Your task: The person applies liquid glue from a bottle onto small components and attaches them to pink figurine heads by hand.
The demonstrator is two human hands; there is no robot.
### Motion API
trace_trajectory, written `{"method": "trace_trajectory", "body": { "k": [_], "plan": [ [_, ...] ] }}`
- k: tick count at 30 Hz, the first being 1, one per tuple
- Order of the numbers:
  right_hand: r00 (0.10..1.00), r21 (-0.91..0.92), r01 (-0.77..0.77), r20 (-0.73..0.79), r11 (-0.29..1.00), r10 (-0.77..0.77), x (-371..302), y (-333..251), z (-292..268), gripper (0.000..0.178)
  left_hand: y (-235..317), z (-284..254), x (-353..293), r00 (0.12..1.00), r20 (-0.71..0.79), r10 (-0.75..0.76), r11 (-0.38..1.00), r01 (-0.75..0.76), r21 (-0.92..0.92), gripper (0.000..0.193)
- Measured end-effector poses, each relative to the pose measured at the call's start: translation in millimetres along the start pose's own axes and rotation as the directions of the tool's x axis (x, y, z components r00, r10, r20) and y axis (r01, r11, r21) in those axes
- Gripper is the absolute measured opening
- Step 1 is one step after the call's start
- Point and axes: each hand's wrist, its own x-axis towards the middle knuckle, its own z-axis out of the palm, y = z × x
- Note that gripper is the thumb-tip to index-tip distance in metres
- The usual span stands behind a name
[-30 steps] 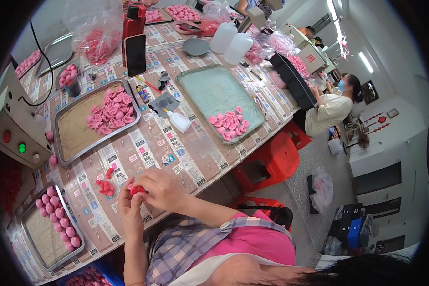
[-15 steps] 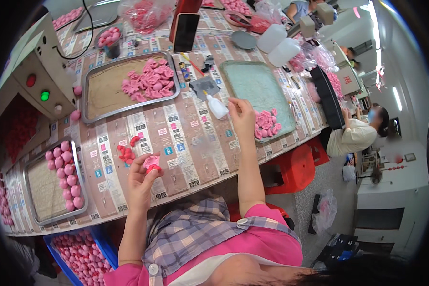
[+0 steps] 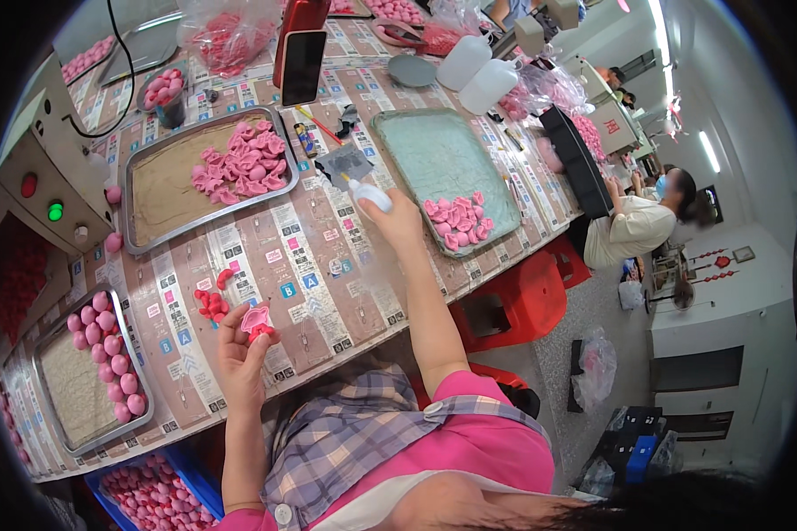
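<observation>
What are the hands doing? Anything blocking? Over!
Left hand: holding pink-and-red piece. Right hand: gripping white bottle. Red pieces near left hand; nothing seems blocking.

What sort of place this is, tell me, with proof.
Probably a hand-assembly workshop: pink balls sit in a metal tray, the right hand holds a white squeeze bottle, and a masked co-worker is further along the table.

Left hand (image 3: 242,358) was pinched between thumb (image 3: 258,348) and fingers (image 3: 230,327), left forearm (image 3: 243,451) pointing forward. Right arm (image 3: 432,314) was stretched farther out, right hand (image 3: 398,221) curled in a grasp, its back uppermost.
</observation>
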Motion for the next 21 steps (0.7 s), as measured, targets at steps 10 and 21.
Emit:
{"method": "trace_trajectory", "body": {
  "k": [10,21],
  "plan": [
    [0.993,0.959,0.013,-0.046,0.283,0.110,-81.7,-61.3,-40.7,0.044,1.8,7.3,2.2,0.999,0.041,-0.034,0.998,0.032,0.048,0.040],
    [0.913,0.865,0.408,-0.382,0.293,-0.143,-117.8,-99.8,-44.4,0.054,7.4,10.8,-8.5,0.980,0.156,-0.124,0.991,0.129,-0.022,0.038]
  ]
}}
